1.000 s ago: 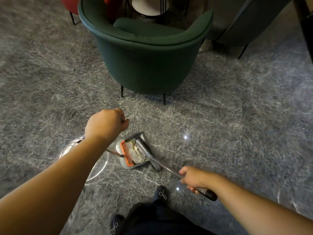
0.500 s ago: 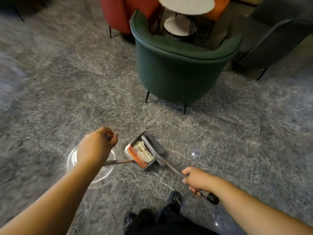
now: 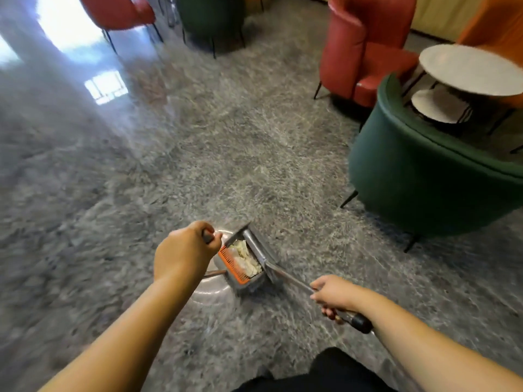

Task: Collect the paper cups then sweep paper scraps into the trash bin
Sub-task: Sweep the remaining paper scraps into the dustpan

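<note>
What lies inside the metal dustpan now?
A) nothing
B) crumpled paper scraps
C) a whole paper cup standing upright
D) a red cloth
B: pale crumpled paper scraps lie in the dustpan, beside its orange comb edge.

Two hands in view: left hand (image 3: 184, 250) gripping one dark handle end (image 3: 207, 237), right hand (image 3: 332, 292) gripping one long metal handle (image 3: 291, 278). One dustpan (image 3: 249, 258) just ahead of both grips, holding one orange comb strip (image 3: 233, 265) and one heap of paper scraps (image 3: 244, 257), pieces too blurred to count. Well beyond the grips: two green armchairs (image 3: 424, 176), three red or orange chairs (image 3: 365, 49), one round two-tier table (image 3: 469, 69).
</note>
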Motion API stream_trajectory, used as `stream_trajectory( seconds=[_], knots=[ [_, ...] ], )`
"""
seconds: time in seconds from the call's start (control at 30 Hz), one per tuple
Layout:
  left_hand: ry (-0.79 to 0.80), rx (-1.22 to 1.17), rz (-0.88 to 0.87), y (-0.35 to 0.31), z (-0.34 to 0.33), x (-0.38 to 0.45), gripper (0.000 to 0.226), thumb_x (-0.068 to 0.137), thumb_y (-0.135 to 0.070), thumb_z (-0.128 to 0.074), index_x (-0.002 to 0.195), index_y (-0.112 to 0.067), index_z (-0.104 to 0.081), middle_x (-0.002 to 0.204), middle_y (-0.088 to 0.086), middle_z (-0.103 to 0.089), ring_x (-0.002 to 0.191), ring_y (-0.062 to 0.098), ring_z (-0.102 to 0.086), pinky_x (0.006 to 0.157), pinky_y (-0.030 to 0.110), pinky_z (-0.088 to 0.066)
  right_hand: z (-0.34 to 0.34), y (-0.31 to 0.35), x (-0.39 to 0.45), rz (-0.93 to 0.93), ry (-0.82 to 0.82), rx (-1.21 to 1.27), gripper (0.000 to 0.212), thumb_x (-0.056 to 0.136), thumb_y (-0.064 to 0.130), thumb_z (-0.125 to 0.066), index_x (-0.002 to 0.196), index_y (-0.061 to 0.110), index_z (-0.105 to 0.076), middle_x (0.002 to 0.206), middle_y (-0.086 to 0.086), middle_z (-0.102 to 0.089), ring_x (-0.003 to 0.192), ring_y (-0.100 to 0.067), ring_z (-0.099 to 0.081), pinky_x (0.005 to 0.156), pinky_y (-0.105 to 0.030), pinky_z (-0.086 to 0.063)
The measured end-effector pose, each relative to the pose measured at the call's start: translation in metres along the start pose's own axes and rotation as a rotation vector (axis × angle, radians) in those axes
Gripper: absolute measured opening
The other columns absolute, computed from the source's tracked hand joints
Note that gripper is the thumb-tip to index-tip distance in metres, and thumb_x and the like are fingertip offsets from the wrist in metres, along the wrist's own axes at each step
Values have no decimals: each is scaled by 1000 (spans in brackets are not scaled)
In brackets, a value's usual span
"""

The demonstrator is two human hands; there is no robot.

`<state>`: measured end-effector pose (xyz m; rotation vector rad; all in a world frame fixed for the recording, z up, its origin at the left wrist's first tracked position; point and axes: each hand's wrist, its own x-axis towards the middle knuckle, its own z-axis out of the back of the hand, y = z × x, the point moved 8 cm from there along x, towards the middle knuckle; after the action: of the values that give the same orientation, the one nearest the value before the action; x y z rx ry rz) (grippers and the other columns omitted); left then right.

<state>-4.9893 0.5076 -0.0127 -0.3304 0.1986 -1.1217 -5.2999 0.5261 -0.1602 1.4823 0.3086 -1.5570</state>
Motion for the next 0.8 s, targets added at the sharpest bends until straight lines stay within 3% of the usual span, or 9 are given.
stream_trajectory(
  seconds=[0.2,0.3,0.43,0.53,0.67,0.8],
  knots=[
    [-122,-29,174,76,48,22,21,84,-51,-65,89,-30,-68,79,-1,-70,76,24,-64,57,28,-36,-22,124,18,117,58,-175,22,97,5,-45,118,3,-53,59,-6,-39,34,-10,-41,37,-15,-32],
    [-187,-29,269,113,67,41,20,84,-52,-65,86,-32,-67,73,-7,-66,65,17,-55,50,25,-32,-30,185,39,167,104,-304,25,97,5,-44,120,1,-54,57,-7,-42,41,-15,-43,38,-18,-35],
    [-264,-18,369,145,86,74,18,83,-51,-66,81,-33,-65,66,-12,-60,60,11,-45,46,21,-26,-29,260,72,204,149,-366,24,96,7,-46,119,5,-54,58,-6,-43,35,-12,-44,43,-20,-36],
    [-282,1,431,159,98,105,19,83,-51,-65,79,-33,-63,62,-13,-54,58,13,-46,45,23,-27,-27,319,95,231,176,-419,27,95,7,-47,121,2,-51,61,-8,-44,37,-13,-44,43,-19,-37],
    [-354,20,523,182,122,133,18,83,-49,-67,79,-32,-64,68,-5,-64,58,16,-46,48,26,-29,-34,395,111,280,224,-537,30,93,6,-43,121,-4,-51,59,-10,-45,35,-14,-43,40,-17,-35],
    [-423,-7,635,216,140,141,19,83,-45,-70,84,-26,-68,76,2,-71,70,29,-63,56,30,-41,-53,459,123,318,242,-641,28,93,5,-42,117,-1,-54,58,-11,-46,37,-16,-43,40,-18,-36]
  ],
)
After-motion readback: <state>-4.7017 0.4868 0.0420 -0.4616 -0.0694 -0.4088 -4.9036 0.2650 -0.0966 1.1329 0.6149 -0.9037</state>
